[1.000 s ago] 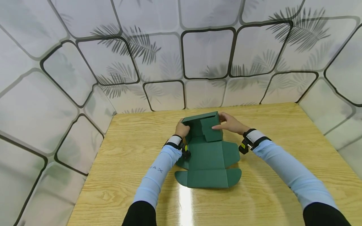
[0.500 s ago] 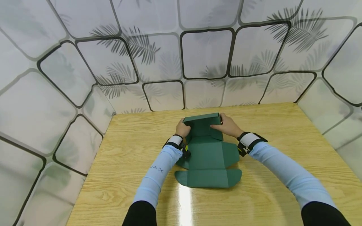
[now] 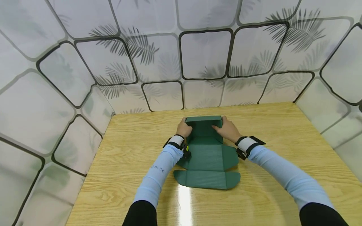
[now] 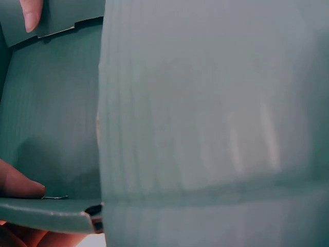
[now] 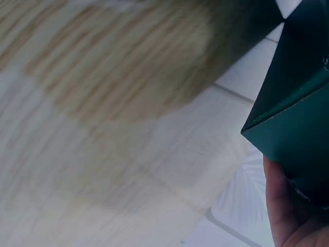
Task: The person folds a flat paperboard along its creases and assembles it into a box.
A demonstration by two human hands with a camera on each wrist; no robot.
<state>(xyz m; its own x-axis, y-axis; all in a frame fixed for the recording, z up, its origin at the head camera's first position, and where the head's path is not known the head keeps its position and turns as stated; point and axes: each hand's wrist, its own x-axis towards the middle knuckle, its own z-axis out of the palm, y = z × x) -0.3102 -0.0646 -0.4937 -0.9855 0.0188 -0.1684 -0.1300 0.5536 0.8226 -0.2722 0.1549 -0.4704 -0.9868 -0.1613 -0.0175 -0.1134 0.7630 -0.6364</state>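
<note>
A green cardboard box (image 3: 205,157) lies partly folded on the table, its far end raised into walls and its lid panel spread toward the person. At the raised end, my left hand (image 3: 184,128) grips the left side wall, thumb inside and fingers outside. My right hand (image 3: 228,130) grips the right side wall the same way, thumb over the inner face. In the left wrist view the left thumb (image 4: 20,184) presses inside the wall, and a right-hand fingertip (image 4: 32,20) shows on the opposite wall. The right wrist view catches the box's outer corner (image 5: 288,128) above the right hand (image 5: 288,211).
The wooden table (image 3: 135,157) extends around the box on all sides. Behind it and at both sides hangs a patterned cloth (image 3: 206,53) with leaf prints and dark outlines. Side flaps (image 3: 230,157) of the box stick out to the right.
The right-hand flap at the raised end has folded inward against the side wall, with my right hand moving to grip that wall. The raised end now sits slightly nearer; my left hand kept its grip.
</note>
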